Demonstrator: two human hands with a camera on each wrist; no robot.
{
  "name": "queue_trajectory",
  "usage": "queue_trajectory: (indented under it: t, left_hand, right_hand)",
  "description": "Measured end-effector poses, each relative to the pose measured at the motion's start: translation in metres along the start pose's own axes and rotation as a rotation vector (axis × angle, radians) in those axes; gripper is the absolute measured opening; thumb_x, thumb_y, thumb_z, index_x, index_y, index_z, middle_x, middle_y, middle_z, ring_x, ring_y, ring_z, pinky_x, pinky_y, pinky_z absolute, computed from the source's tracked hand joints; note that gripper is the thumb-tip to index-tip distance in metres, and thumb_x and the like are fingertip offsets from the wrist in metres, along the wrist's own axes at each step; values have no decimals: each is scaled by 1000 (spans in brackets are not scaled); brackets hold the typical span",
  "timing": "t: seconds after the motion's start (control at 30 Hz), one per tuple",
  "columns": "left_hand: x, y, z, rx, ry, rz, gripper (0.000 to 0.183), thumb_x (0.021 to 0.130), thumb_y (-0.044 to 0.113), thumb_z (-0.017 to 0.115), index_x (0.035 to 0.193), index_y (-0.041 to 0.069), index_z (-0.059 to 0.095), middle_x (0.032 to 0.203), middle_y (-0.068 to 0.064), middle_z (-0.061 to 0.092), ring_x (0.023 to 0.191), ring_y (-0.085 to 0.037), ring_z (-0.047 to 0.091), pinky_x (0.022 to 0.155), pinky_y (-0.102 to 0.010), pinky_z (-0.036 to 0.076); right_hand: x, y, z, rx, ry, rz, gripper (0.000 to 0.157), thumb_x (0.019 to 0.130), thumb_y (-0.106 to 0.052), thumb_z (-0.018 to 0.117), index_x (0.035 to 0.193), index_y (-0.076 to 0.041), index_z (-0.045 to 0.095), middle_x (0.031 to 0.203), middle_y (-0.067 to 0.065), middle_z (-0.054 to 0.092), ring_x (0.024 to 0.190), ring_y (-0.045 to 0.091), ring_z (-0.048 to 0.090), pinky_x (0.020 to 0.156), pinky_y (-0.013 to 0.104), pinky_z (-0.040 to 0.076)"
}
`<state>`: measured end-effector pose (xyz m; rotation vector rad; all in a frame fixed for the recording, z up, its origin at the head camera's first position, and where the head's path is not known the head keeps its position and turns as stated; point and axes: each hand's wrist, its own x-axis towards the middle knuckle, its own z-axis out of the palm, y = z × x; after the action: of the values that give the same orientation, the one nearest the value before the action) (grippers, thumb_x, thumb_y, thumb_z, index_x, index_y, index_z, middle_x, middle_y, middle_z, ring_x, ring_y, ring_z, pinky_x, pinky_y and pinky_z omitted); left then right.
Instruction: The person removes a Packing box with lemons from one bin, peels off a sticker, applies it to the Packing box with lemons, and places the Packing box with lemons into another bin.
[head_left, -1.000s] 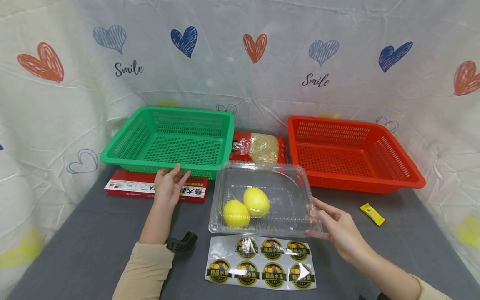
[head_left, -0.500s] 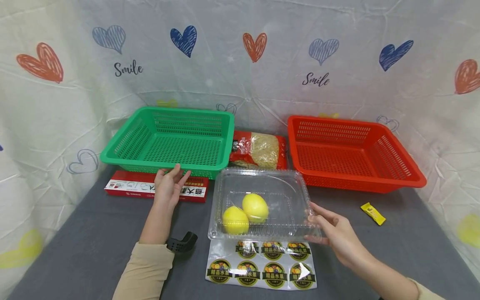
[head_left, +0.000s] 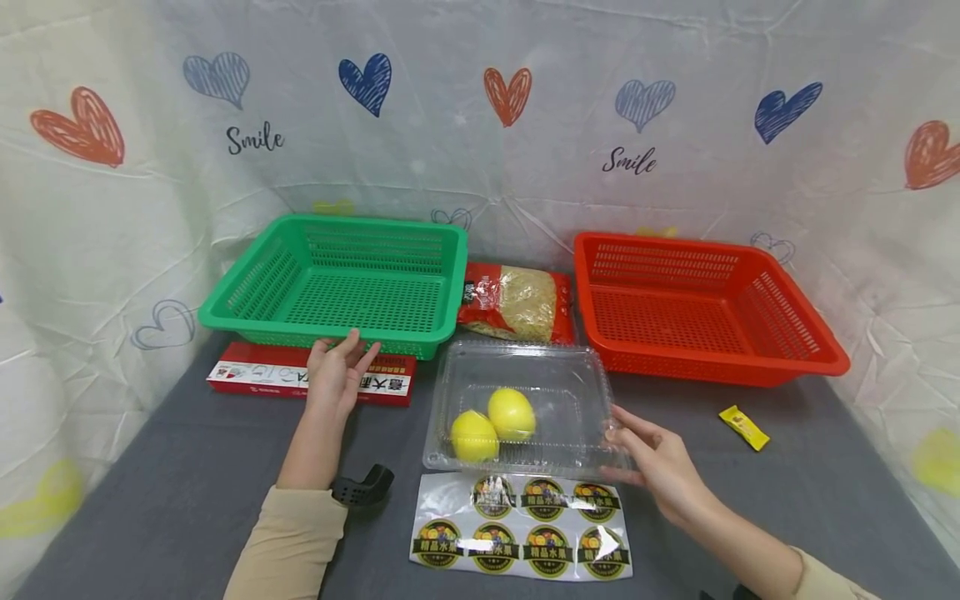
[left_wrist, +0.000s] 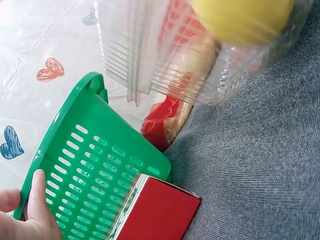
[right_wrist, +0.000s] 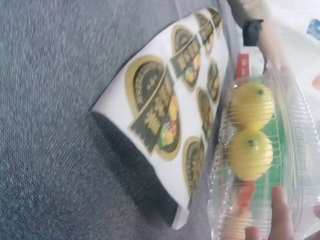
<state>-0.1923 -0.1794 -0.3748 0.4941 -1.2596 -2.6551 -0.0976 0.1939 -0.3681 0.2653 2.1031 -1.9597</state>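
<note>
A clear plastic clamshell box [head_left: 555, 392] with its lid closed is in the middle of the head view, two lemons [head_left: 512, 414] inside at its left. My right hand [head_left: 660, 462] holds the box by its right end, with fingers [right_wrist: 281, 212] along its side in the right wrist view. Just in front of the box lies a sheet of round fruit stickers [head_left: 522, 527]. My left hand [head_left: 335, 375] grips the front rim of the green basket [head_left: 247, 321], thumb against the outer wall. Under that hand is a red and white carton [head_left: 258, 375].
A red basket [head_left: 720, 367] stands at the back right. Between the baskets lies a red bag of noodles [head_left: 525, 304], partly behind the box. A small yellow packet [head_left: 745, 427] rests on the grey cloth at right. A printed curtain hangs behind.
My right hand has brought the clear box with the lemons nearer and lower, then slightly back, uncovering more of the noodle bag. My left hand stays at the green basket's rim.
</note>
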Motion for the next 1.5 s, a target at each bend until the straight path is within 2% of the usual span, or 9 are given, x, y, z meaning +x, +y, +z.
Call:
queue_trajectory:
  t: [0.13,0.33,0.5,0.73,0.97,1.07,1.33,1.4,1.5]
  left_hand:
    - [0,0,-1,2,0,5,17,92,10,51,91,9,34,100,-7,39,90,-16,50,90,-31,46]
    - [0,1,-1,4,4,5,16,92,11,51,92,9,35,101,-6,40,89,-15,50,89,-31,46]
    - [0,0,-1,11,4,4,17,92,11,51,91,9,34,101,-6,40,88,-15,50,89,-31,46]
    - [0,0,-1,4,-4,11,16,92,11,50,91,9,34,101,-6,40,89,-15,49,89,-31,46]
    - [0,0,-1,7,-7,16,16,93,11,50,91,9,34,101,-6,40,89,-15,49,89,-31,46]
    - [0,0,-1,12,-7,18,16,92,11,50,91,9,34,100,-6,40,90,-15,49,89,-31,46]
    - [0,0,-1,19,-6,19,16,93,11,50,92,9,34,101,-6,40,92,-16,49,91,-32,45]
    - [0,-1,-1,22,-4,21,16,93,11,50,91,9,34,101,-6,40,92,-16,49,92,-32,44]
    - [0,-1,-1,24,-3,22,17,92,12,50,91,10,34,101,-6,40,93,-16,48,92,-33,44]
  right_hand:
    - [8,6,-1,-2,4,-8,58,90,-14,53,143,-4,29,141,20,34,120,32,43,79,37,51]
    - [30,27,-8,12,0,-23,78,77,-36,69,142,-10,33,139,14,38,112,21,50,77,40,51]
    - [27,20,-1,-20,11,-68,65,86,-24,60,142,-6,32,139,20,37,111,23,51,76,39,52]
    - [44,30,-5,-13,15,-68,67,83,-28,62,142,-10,33,140,17,37,108,20,54,74,39,52]
    - [41,19,3,-5,40,-71,63,86,-22,57,142,-5,32,139,22,36,112,28,50,75,38,52]
    - [48,26,0,5,46,-57,64,85,-25,58,141,-9,34,139,18,37,113,27,49,75,38,52]
    - [71,52,-11,32,46,-67,99,60,-56,74,141,-13,36,137,13,41,116,32,46,73,41,53]
    - [69,51,-11,25,41,-71,99,60,-56,74,141,-13,37,137,13,41,115,30,48,73,40,53]
    - [63,46,-10,16,25,-88,87,70,-47,72,141,-11,36,137,17,40,111,26,51,73,40,53]
